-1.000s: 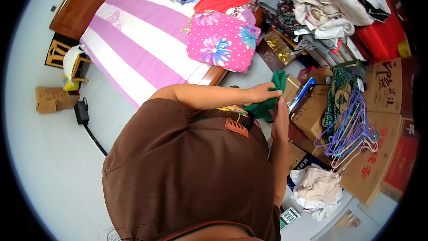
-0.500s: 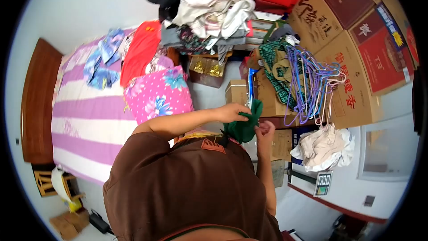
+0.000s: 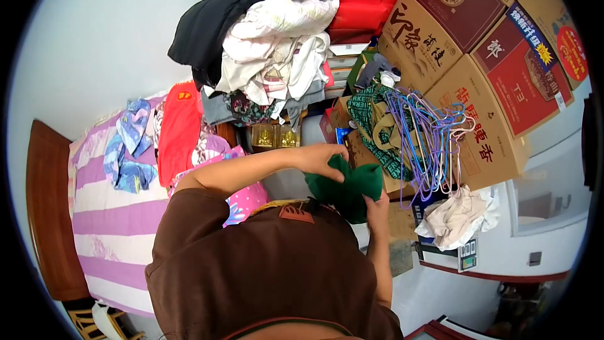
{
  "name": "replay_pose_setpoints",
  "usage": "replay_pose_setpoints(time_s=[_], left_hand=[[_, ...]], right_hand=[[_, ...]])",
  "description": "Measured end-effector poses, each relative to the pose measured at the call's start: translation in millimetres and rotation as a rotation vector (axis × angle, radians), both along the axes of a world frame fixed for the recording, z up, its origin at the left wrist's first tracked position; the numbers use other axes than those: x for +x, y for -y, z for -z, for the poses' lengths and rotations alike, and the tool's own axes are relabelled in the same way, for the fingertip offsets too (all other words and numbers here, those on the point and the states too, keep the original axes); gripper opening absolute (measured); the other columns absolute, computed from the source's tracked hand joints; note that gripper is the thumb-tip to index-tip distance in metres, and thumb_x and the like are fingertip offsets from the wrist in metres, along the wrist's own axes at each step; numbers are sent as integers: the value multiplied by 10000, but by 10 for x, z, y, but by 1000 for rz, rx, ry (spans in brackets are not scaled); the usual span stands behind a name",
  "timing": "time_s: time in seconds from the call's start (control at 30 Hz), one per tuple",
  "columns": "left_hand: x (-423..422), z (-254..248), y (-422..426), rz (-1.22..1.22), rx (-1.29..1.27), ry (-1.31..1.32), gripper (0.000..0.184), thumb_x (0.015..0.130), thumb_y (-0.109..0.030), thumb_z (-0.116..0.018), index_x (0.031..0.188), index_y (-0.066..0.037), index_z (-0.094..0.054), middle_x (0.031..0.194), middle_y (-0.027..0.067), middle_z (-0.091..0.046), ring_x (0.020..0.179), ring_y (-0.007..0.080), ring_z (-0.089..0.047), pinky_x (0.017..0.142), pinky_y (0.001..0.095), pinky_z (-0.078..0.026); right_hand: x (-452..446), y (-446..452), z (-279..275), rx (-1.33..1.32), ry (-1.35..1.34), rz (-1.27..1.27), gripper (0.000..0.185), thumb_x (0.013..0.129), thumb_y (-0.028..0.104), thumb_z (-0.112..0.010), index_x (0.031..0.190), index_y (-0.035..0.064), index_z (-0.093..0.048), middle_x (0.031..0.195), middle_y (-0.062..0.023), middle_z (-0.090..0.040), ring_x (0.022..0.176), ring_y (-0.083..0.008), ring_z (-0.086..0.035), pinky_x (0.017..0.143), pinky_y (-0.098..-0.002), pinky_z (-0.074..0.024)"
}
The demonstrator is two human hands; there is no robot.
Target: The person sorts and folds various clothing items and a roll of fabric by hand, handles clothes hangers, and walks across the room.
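In front of my chest I hold a dark green piece of cloth (image 3: 355, 186), folded and bunched, its exact kind unclear. My left hand (image 3: 321, 160) grips its upper left part, thumb on the near side and fingers partly hidden behind. At the lower right edge, my right hand (image 3: 377, 209) pinches the fabric. To the right of the cloth, purple, blue and pink hangers (image 3: 418, 145) lie in a tangled heap over a green patterned bag (image 3: 371, 116).
On the left stands a bed with a striped sheet (image 3: 113, 226), a red garment (image 3: 182, 132) and a pink floral cushion (image 3: 248, 203). A tall clothes pile (image 3: 270, 44) rises ahead. Stacked cardboard boxes (image 3: 465, 107) fill the right side, with crumpled pale cloth (image 3: 456, 214) below.
The green cloth is spread wider and shows more of its surface. My right hand has moved slightly down and turned. The view has shifted, so the surroundings sit lower.
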State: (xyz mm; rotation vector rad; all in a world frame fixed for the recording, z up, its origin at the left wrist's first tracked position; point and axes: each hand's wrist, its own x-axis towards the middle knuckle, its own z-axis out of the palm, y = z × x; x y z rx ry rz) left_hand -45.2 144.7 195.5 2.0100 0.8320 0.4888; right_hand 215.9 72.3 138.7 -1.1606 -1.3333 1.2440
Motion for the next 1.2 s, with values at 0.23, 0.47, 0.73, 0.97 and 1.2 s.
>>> replay_pose_setpoints(time_s=[0.23, 0.47, 0.73, 0.97, 1.2], left_hand=[[-292, -312, -359, 293, 186, -275, 342, 795, -289, -683, 1044, -58, -638, 845, 168, -657, 780, 314, -640, 693, 412, -479], [-788, -1067, -1203, -292, 154, 95, 368, 865, -276, -627, 1116, -7, -627, 985, 127, -675, 913, 162, -596, 842, 316, -465], [-2076, -2409, -1710, -901, 701, 1473, 399, 981, -273, -479, 1234, 36, -463, 1166, 147, -580, 1006, 282, -612, 879, 411, -517], [-3526, -1177, -3239, -1239, -111, 1354, 238, 973, -135, -444, 1183, -22, -447, 1031, 156, -631, 745, 297, -670, 620, 375, -572], [-3874, -423, -3422, -1230, -473, 1157, 232, 1004, -192, -359, 1102, -20, -480, 979, 127, -677, 791, 297, -680, 611, 349, -570]], right_hand=[[-331, -274, -50, -139, 6, -104, 198, 858, -29, -550, 1049, -11, -602, 908, -1, -616, 837, -72, -558, 754, -213, -444], [-335, -332, 18, -165, -59, 108, 258, 925, 99, -563, 1159, -7, -578, 928, -26, -633, 845, -96, -589, 770, -221, -458], [-76, -76, 422, -329, -125, 213, 256, 948, 172, -546, 1147, 17, -588, 922, -42, -638, 833, -131, -624, 778, -252, -501], [-67, -40, 525, -423, -129, 237, 254, 949, 218, -560, 1099, 20, -615, 902, -34, -639, 804, -114, -611, 761, -249, -486], [-210, -55, 506, -436, -93, 227, 268, 951, 239, -556, 1110, 30, -610, 920, -33, -640, 828, -116, -608, 758, -241, -471]])
